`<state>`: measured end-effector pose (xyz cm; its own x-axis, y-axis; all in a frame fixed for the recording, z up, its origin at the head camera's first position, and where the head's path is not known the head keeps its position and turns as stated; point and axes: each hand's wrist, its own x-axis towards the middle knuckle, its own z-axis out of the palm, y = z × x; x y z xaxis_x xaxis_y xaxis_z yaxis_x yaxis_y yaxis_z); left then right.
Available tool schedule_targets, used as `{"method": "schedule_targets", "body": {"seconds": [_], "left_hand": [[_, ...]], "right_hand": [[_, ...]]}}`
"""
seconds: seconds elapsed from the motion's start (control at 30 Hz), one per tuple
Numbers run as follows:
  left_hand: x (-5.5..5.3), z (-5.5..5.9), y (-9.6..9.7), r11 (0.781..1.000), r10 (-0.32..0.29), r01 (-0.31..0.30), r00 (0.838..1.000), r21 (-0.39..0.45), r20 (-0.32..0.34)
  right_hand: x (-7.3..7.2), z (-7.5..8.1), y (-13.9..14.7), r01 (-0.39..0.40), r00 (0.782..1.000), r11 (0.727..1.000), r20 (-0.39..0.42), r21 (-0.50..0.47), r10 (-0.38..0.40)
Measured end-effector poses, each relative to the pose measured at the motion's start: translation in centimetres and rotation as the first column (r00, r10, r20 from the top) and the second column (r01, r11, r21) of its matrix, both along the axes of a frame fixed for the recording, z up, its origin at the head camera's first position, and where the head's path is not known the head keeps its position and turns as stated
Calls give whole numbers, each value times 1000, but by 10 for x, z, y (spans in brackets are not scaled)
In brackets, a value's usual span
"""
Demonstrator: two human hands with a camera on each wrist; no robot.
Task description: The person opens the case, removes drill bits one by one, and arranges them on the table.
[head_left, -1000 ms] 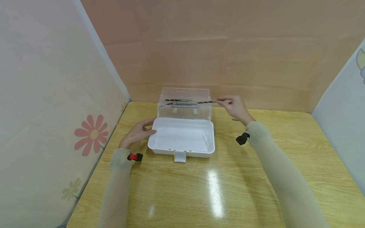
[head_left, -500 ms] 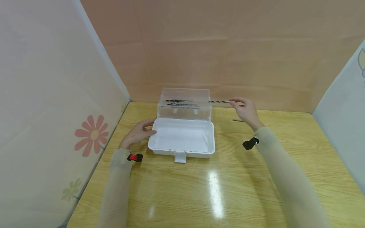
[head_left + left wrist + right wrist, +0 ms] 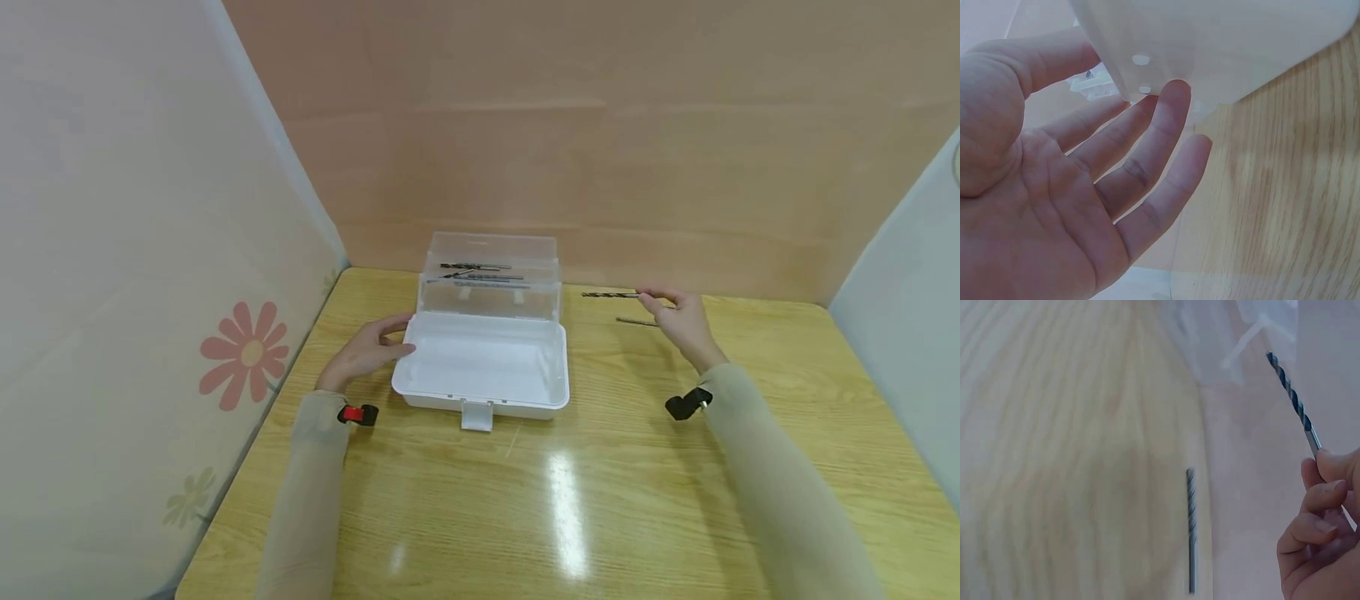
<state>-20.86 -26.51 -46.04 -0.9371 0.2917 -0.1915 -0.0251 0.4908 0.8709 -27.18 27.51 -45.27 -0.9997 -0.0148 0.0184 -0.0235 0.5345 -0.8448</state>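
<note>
Right hand (image 3: 682, 325): thumb and fingertips pinch a dark drill bit (image 3: 1290, 390) by its plain shank. Bit raised above the table, between the hand and the box; spiral end points toward the box. Left hand (image 3: 365, 350): fingers spread and nearly straight, fingertips at the outer side wall of the white box (image 3: 480, 407), thumb at its rim.

Container: box upright on the table (image 3: 487, 500), mouth up, white floor and inner walls in view; front latch (image 3: 477, 415) hangs down. Translucent lid (image 3: 491, 307) thrown back on the far side. Several drill bits (image 3: 480, 267) show at the lid, mostly lengthwise, one slanted across; some sharp, some blurred by the plastic. Cannot tell whether all lie inside the lid or how many there are.

Outside the container: second bit (image 3: 1192, 531) flat on the wood below the right hand, near the far edge. Beyond: brown backdrop (image 3: 525, 125); pale left wall with a printed red flower (image 3: 251, 354).
</note>
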Motion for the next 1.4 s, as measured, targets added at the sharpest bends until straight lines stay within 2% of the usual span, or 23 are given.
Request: {"method": "schedule_targets", "body": {"seconds": [0.13, 0.4, 0.63, 0.77, 1.07, 1.4], "left_hand": [[0, 0, 0, 1000, 0, 0, 1000, -4, -3], [2, 2, -1, 1000, 3, -3, 1000, -2, 3], [1, 1, 1, 1000, 7, -7, 1000, -3, 6], [0, 0, 1, 1000, 5, -5, 1000, -4, 6], [-1, -2, -1, 1000, 6, -6, 1000, -1, 2], [0, -1, -1, 1000, 0, 0, 1000, 8, -1]], "right_hand": [[9, -9, 12, -35, 999, 997, 0, 67, 35], [18, -30, 34, -7, 995, 998, 99, 55, 2], [15, -47, 50, 3, 993, 997, 114, 80, -12], [13, -50, 57, -3, 990, 997, 143, 73, -8], [10, -51, 64, -49, 991, 979, 131, 197, 23], [4, -56, 70, -87, 988, 967, 144, 239, 53]]}}
